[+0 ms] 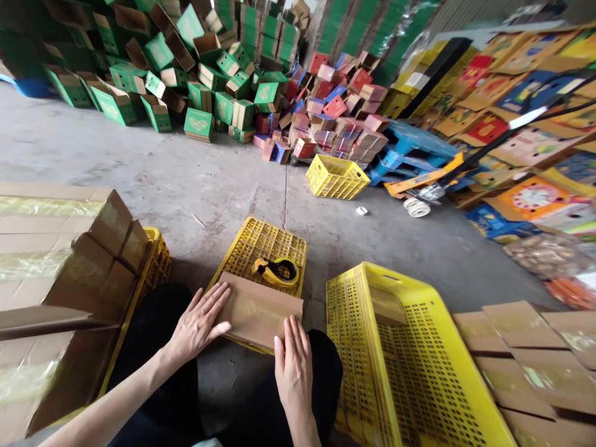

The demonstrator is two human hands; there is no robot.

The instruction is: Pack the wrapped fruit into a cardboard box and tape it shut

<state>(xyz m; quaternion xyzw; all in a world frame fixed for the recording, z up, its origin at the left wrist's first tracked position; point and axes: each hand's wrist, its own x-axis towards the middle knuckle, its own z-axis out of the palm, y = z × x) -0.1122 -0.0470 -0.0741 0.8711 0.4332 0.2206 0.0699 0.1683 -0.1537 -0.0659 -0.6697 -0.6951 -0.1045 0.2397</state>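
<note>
Left hand [198, 326] flat, fingers spread, pressing the near-left edge of a folded brown cardboard piece [258, 310]; nothing gripped. Right hand [293, 366] flat too, fingers together, on its near edge. Cardboard lies across an upturned yellow crate [267, 245] in front of the knees. Yellow tape dispenser [277, 271] sits on the crate just behind it. Tipped yellow crate [410, 366] at right, flattened cartons [56, 273] stacked left. Green boxes [186, 81] heaped beyond.
</note>
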